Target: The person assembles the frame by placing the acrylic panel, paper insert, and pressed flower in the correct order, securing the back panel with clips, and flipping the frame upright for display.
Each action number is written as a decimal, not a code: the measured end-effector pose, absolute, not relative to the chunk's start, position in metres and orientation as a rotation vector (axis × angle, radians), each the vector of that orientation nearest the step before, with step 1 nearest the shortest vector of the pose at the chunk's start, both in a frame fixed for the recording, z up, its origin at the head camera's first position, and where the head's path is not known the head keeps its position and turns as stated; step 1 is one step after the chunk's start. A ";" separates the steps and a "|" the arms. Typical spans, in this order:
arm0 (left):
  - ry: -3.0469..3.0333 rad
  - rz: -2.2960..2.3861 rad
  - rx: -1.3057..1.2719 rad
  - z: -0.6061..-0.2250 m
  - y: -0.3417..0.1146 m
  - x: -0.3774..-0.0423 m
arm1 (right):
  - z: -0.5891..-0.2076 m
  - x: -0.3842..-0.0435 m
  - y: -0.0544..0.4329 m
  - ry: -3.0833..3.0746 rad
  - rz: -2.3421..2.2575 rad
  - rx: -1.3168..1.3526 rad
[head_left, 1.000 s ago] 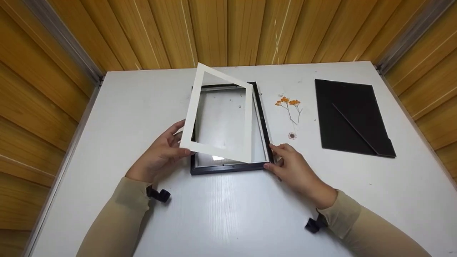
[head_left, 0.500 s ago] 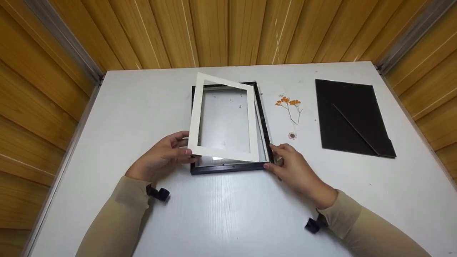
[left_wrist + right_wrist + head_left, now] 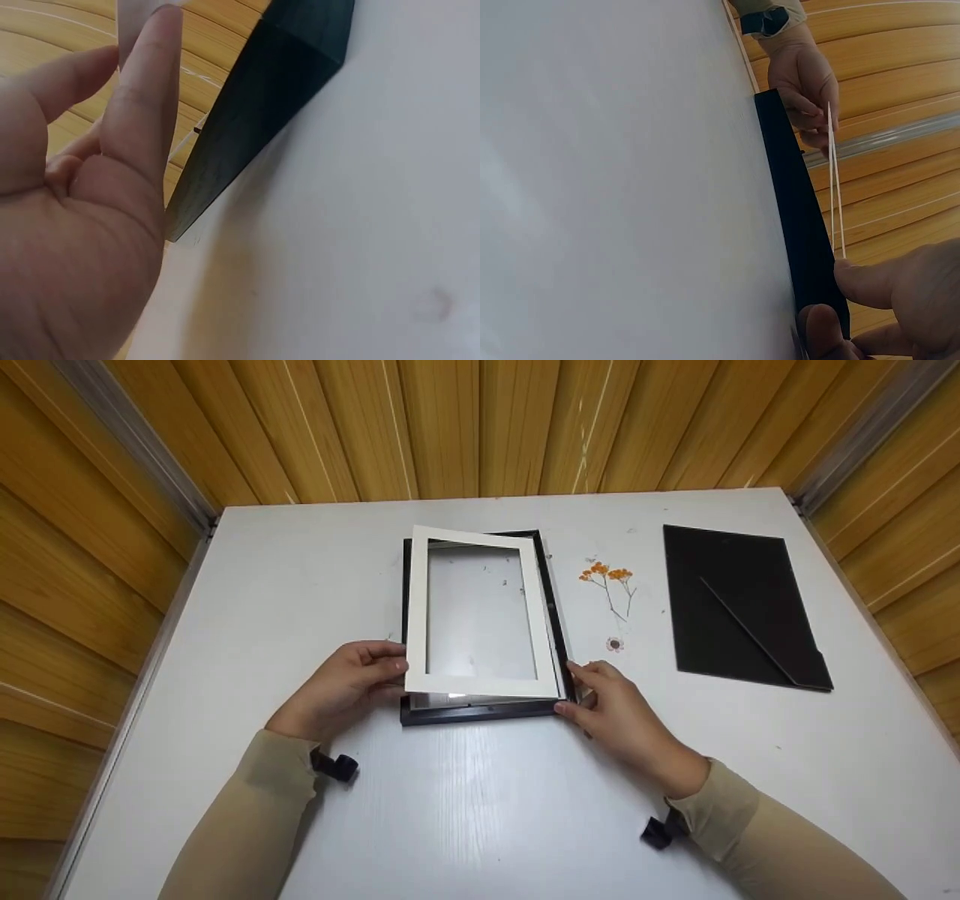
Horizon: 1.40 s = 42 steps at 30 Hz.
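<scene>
A white rectangular mat [image 3: 480, 685] with a cut-out window is held over a black picture frame [image 3: 484, 711] lying on the table. My left hand [image 3: 349, 679] pinches the mat's left edge near its lower corner. In the right wrist view the mat [image 3: 832, 180] shows edge-on, raised above the frame's side [image 3: 787, 180] at the left hand and low near the right. My right hand [image 3: 619, 712] grips the frame's near right corner, thumb in front and fingers along the side. Through the mat's window, the frame's clear pane shows the white table beneath.
Dried orange flowers [image 3: 606, 574] on thin stems and a small pale flower [image 3: 615, 644] lie right of the frame. Farther right is a black backing board [image 3: 742, 607] with its stand strip. Wood-patterned walls [image 3: 480, 427] border the white table [image 3: 480, 810].
My left hand has brought the mat down and to the right, turning it closer to line with the frame. My right hand keeps its grip on the frame's corner.
</scene>
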<state>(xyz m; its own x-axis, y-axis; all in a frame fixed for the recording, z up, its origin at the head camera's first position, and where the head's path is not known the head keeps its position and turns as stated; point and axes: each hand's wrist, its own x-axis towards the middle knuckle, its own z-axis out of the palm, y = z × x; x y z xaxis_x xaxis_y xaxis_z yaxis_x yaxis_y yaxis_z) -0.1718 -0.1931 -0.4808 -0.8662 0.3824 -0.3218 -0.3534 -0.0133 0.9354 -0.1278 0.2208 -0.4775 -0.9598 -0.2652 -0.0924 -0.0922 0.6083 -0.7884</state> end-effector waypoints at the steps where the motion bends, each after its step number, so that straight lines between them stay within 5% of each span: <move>1: 1.805 1.911 0.022 -0.481 -0.193 -0.172 | -0.478 -0.128 0.221 2.635 -1.274 -0.295; 42: 2.319 1.598 -0.017 -0.483 -0.185 -0.174 | -0.457 -0.143 0.248 2.783 -1.245 -0.314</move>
<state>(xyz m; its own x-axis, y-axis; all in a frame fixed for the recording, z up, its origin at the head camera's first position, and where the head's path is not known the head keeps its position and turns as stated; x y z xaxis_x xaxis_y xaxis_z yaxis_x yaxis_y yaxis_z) -0.1739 -0.1854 -0.4827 -0.9474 0.1716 -0.2702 -0.1913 0.3731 0.9078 -0.1425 0.2480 -0.4566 -0.9761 -0.2170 0.0134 -0.1546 0.6497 -0.7443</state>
